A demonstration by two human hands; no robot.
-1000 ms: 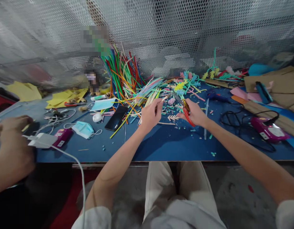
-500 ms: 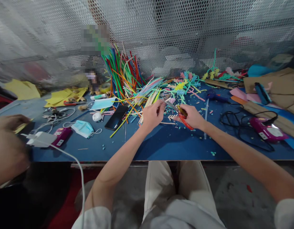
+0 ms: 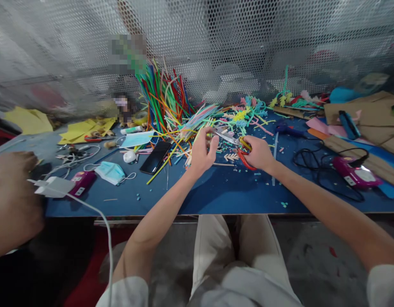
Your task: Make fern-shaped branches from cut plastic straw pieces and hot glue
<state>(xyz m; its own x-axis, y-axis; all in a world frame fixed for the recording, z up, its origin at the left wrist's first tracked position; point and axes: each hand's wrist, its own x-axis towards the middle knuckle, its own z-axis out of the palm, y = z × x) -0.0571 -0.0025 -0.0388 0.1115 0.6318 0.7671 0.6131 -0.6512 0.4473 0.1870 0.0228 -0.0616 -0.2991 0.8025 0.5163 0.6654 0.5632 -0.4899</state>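
Note:
Scissors (image 3: pixel 228 137) with red and yellow handles are held in my right hand (image 3: pixel 260 152), fingers closed round the grips. Their metal blades point left, and the tips reach the fingers of my left hand (image 3: pixel 202 150). That hand is open, its thumb apart from the curled fingers; whether some small scrap is between the fingertips cannot be made out. Just below the blades lies a cream leaf-shaped piece of pipe cleaner (image 3: pixel 230 157) on the blue table. Behind my left hand spreads a bundle of pastel pipe cleaners (image 3: pixel 200 120), and small cut bits are scattered around.
Tall coloured pipe cleaners (image 3: pixel 165 98) stand at the back. A phone (image 3: pixel 155 157), a face mask (image 3: pixel 111 172) and a white charger (image 3: pixel 54 187) lie to the left, near another person's hand (image 3: pixel 16 183). On the right are a purple box (image 3: pixel 357 172) with black cable and cardboard (image 3: pixel 372 113).
My left thumb has moved away from its fingers. The scissors and right hand have shifted slightly, showing more of the blades and the cream piece. The other person's hand has moved.

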